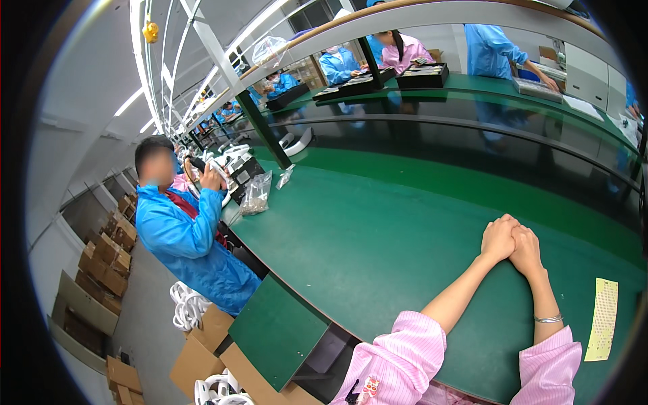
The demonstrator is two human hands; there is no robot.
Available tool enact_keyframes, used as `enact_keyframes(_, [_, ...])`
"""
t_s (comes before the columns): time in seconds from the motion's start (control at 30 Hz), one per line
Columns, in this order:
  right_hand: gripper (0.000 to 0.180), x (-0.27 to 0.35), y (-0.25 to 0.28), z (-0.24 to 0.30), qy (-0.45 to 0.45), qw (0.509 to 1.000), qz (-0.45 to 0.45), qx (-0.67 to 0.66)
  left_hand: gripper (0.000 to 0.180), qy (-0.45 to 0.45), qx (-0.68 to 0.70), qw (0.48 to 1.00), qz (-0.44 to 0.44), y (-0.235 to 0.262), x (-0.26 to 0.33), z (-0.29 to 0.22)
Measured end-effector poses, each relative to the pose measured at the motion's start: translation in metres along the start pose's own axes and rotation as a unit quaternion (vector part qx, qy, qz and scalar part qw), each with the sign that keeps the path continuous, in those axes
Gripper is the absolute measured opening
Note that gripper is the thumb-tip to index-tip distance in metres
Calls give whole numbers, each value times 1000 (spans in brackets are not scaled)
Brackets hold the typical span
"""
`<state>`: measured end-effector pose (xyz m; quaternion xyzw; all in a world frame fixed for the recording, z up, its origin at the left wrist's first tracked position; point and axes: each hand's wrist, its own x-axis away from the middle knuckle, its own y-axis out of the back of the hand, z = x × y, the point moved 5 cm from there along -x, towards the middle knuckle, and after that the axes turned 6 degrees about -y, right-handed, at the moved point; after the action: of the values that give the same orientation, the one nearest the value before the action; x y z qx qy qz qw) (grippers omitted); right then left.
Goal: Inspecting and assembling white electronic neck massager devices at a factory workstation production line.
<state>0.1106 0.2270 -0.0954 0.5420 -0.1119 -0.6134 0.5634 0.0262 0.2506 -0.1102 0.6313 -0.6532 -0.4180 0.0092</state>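
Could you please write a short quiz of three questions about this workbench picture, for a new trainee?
1. True or false: the left hand and the right hand are clasped together on the green table.
2. What lies on the table to the right of the right forearm? A) a yellow paper sheet B) a red box C) a white ring
3. Fill in: on the right wrist sits a thin silver ____.

Key
1. True; they hold no thing.
2. A, the yellow paper sheet.
3. Bracelet.
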Motion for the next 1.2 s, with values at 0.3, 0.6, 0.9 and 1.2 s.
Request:
enact_keyframes(0.3, [11, 0, 2, 2, 2, 1000, 2, 4, 20, 5, 3, 1000, 3, 2, 0, -1])
enact_keyframes(0.6, [10, 0, 4, 4, -1, 1000, -2, 3, 20, 3, 3, 1000, 2, 2, 0, -3])
enact_keyframes(0.9, [9, -1, 6, 3, 0, 1000, -5, 13, 19, -3, 5, 1000, 1, 1, -2, -3])
enact_keyframes(1.2, [9, -1, 5, 5, 0, 1000, -7, -2, 20, 1, -4, 1000, 3, 1, -2, -2])
